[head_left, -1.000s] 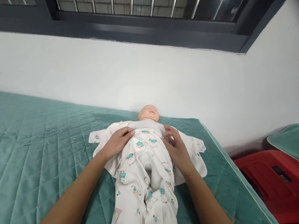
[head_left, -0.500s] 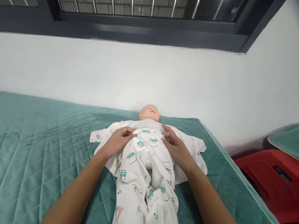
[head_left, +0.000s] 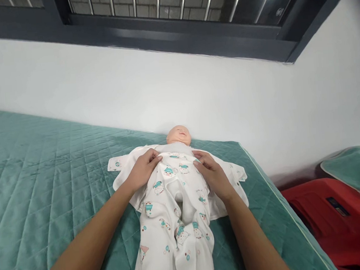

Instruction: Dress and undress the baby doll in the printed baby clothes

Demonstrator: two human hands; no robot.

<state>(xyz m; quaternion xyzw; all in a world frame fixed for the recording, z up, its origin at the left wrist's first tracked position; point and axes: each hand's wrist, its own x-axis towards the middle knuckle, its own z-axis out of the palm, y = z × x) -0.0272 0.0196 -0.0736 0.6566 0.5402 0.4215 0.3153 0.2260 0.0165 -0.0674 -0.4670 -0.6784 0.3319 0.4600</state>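
A baby doll lies on its back, its head by the wall. White printed baby pants cover its legs and belly, with an open crotch. Beneath it a white baby shirt is spread open, sleeves out to both sides. My left hand pinches the waistband of the pants at the doll's left-of-view side. On the opposite side, my right hand has its thumb and fingers closed on the same waistband. Grey-white cloth shows on the chest above the waistband.
A green quilted cover spreads under the doll, with its piped edge on the right. Beyond it stand a red plastic object and a green cloth. Behind are a white wall and a dark-framed window with bars.
Both hands have shifted slightly toward the doll's chest, and the waistband sits a little higher. The right-hand fingers have closed in more on the fabric.
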